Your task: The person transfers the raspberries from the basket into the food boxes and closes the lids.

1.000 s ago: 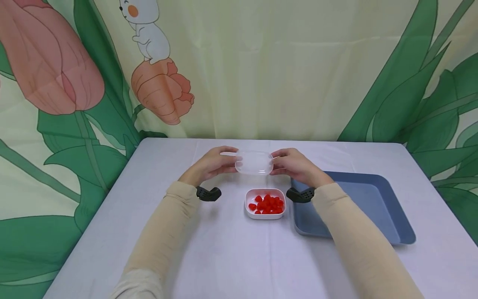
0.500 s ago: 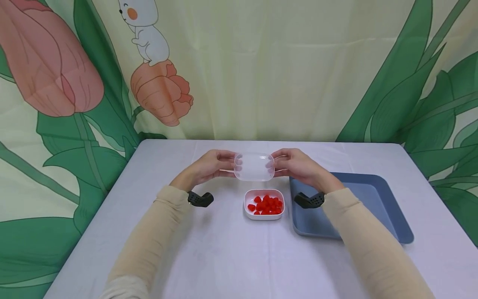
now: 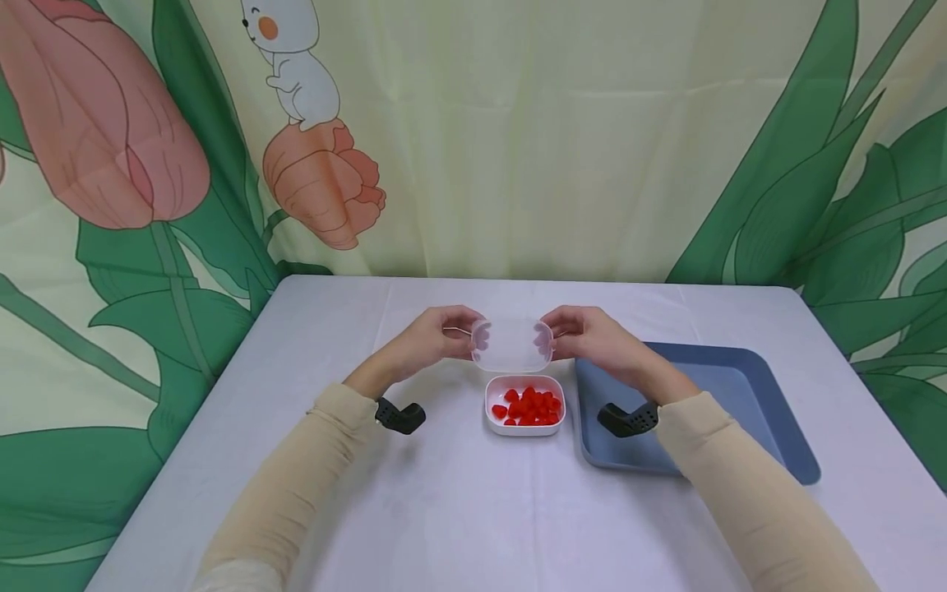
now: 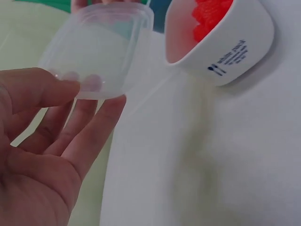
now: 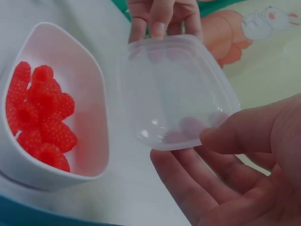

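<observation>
A clear plastic lid (image 3: 512,345) is held up between both hands, tilted, just behind and above a white container (image 3: 525,430). My left hand (image 3: 431,341) pinches its left end, thumb on one face and fingers behind, as the left wrist view shows. At the opposite end my right hand (image 3: 598,341) grips it the same way; fingertips show through the plastic. Red raspberries (image 5: 44,113) fill part of the container, which has dark blue print (image 4: 230,61) on its outer wall.
A blue-grey tray (image 3: 740,411) lies on the right of the white-covered table (image 3: 459,510), partly under my right forearm. The container stands close to the tray's left edge. Behind the table hangs a printed curtain (image 3: 518,164).
Both hands have brought the lid down and nearer, from farther above the container to right behind its back rim. The container and tray have stayed in place.
</observation>
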Demonstrator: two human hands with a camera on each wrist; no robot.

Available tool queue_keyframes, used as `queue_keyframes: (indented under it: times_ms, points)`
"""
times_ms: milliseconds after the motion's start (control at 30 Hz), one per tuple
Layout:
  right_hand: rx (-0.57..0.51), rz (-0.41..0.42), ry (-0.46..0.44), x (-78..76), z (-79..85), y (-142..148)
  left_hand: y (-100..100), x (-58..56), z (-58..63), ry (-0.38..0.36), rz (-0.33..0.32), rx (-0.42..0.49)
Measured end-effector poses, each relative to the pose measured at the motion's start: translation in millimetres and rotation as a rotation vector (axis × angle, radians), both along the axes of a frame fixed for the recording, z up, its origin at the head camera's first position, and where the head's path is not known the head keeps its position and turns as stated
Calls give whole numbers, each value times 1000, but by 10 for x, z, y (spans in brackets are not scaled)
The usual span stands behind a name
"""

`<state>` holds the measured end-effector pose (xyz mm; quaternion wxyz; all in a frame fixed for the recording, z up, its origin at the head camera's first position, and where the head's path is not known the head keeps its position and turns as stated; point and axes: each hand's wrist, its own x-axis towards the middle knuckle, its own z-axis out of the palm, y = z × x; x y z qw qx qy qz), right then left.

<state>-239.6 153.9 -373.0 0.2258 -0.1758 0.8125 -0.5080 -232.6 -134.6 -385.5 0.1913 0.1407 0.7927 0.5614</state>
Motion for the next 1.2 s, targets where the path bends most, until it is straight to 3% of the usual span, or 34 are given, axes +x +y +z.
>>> queue_keyframes:
  times_ms: [233,567,767,1200]
  points:
    - [41,15,105,129,28,21,89,115,5,133,1,-118]
    - [124,23,235,345,30,43,159,253,-67,299,-64,-134]
    - [157,32,320,461,-23,40,184,332,-116,414,-107,-156]
    - [185,81,598,644,-180,13,205,508,-181,649,-165,-280]
